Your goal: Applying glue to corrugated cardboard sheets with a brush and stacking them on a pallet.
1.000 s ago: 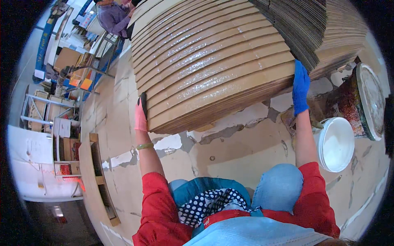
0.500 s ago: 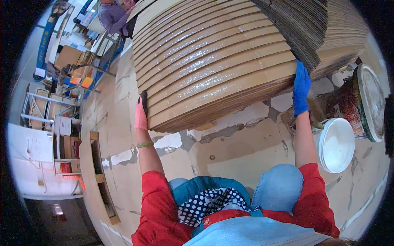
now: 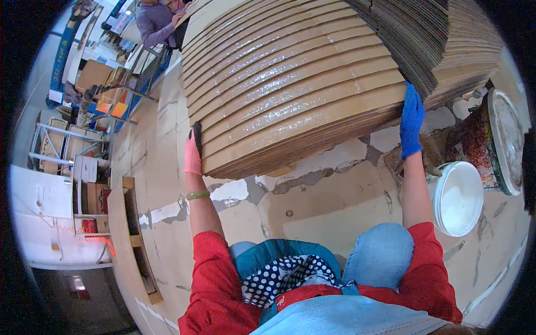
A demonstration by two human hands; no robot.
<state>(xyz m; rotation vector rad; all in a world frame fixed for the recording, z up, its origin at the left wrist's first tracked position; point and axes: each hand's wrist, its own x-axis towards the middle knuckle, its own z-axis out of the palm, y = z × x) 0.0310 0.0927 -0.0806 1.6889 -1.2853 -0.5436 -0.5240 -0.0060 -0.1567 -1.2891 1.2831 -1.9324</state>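
Observation:
In front of me a thick stack of brown cardboard sheets (image 3: 301, 114) lies fanned out in overlapping steps, with a shiny wet-looking band across the exposed strips. My left hand (image 3: 193, 151), in a pink glove with black fingertips, grips the near left corner of the stack. At the near right corner my right hand (image 3: 411, 123), in a blue knit glove, holds the opposite edge with its fingers close together. Both hands have some fingers hidden by the cardboard. Both arms reach forward, with the stack between the hands.
More fanned cardboard (image 3: 407, 42) lies at the far right. A white bucket (image 3: 459, 198) and a stained drum (image 3: 486, 139) stand right of my arm. At left are a wooden pallet (image 3: 134, 241) and a metal rack (image 3: 53, 148). Another person (image 3: 156, 25) is at the far left.
My hands and the stack stay nearly in place, with only a very slight shift. The other person at the far left shows a little more, with a hand now visible at the cardboard.

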